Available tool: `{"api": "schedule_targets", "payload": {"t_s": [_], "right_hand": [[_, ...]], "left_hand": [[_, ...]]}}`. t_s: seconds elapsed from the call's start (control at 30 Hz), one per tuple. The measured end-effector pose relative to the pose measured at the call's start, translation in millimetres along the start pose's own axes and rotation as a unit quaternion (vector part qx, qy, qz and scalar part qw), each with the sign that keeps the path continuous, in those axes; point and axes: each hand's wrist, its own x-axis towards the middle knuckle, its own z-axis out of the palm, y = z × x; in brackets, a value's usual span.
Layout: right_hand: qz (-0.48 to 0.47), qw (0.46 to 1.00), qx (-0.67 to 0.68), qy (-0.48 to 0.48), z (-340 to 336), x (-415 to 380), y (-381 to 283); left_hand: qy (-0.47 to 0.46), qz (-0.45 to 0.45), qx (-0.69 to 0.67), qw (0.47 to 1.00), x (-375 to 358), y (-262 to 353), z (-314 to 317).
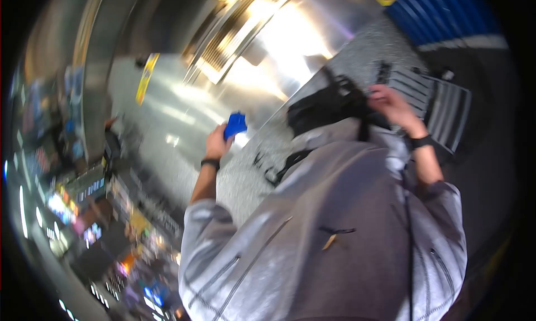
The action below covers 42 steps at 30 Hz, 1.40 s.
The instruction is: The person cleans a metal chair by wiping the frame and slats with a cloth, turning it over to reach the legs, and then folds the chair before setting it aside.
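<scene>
Blurry background [95, 226], blue object [235, 125] of unclear kind

L hand [218, 143]: rm at 9 o'clock; black mass [326, 106] obstr. 2. R hand [395, 107]: slatted panel [446, 108] obstr. 3.

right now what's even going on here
A person in a grey top has a blue item in the left hand, with a shiny metal surface beyond it. The right hand is near a striped dark panel; blur hides whether it holds anything. What the blue item is can't be made out.
</scene>
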Motion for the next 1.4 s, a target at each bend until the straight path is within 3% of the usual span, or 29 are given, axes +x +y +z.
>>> {"api": "schedule_targets", "payload": {"t_s": [0.07, 0.13, 0.2, 0.33, 0.47, 0.53, 0.73, 0.8, 0.93, 1.07, 1.13, 1.2, 1.3, 1.4], "right_hand": [[-0.020, 0.999, 0.048, 0.005, -23, -8, 18], [0.072, 0.996, -0.009, 0.057, -25, -9, -2], [0.079, 0.993, 0.013, 0.089, -8, -6, -6], [0.084, 0.995, 0.026, 0.040, 52, 14, -38], [0.037, 0.998, 0.006, -0.054, 88, 38, -45], [0.039, 0.998, -0.001, -0.058, 97, 40, -53], [0.048, 0.997, -0.043, -0.052, 100, 44, -56], [0.059, 0.996, -0.044, -0.049, 102, 43, -55], [0.074, 0.994, -0.040, -0.076, 111, 50, -53], [0.058, 0.992, -0.020, -0.109, 115, 58, -54], [0.016, 0.989, -0.035, -0.139, 105, 62, -40], [0.011, 0.992, -0.018, -0.123, 90, 56, -43], [-0.017, 0.994, 0.031, -0.101, 57, 50, -31], [-0.056, 0.995, 0.017, -0.080, 17, 37, -22]], "left_hand": [[0.023, -0.043, 0.045, 0.998, -32, -49, -7], [0.009, -0.113, 0.094, 0.989, -67, -92, -21], [-0.012, -0.191, 0.140, 0.971, -112, -125, -33], [-0.032, -0.293, 0.151, 0.943, -206, -183, -43], [-0.097, -0.410, 0.145, 0.895, -278, -199, -29], [-0.114, -0.421, 0.137, 0.890, -309, -198, -17], [-0.241, -0.549, 0.097, 0.794, -374, -181, 32], [-0.327, -0.531, 0.049, 0.780, -395, -182, 53], [-0.288, -0.506, -0.051, 0.811, -387, -162, 91], [-0.061, -0.423, -0.179, 0.886, -295, -130, 94], [0.040, -0.366, -0.246, 0.897, -219, -84, 68], [0.066, -0.287, -0.357, 0.886, -149, -31, 35], [0.021, -0.204, -0.463, 0.862, -61, 66, -26], [-0.045, -0.092, -0.443, 0.890, 6, 160, -58]]}}
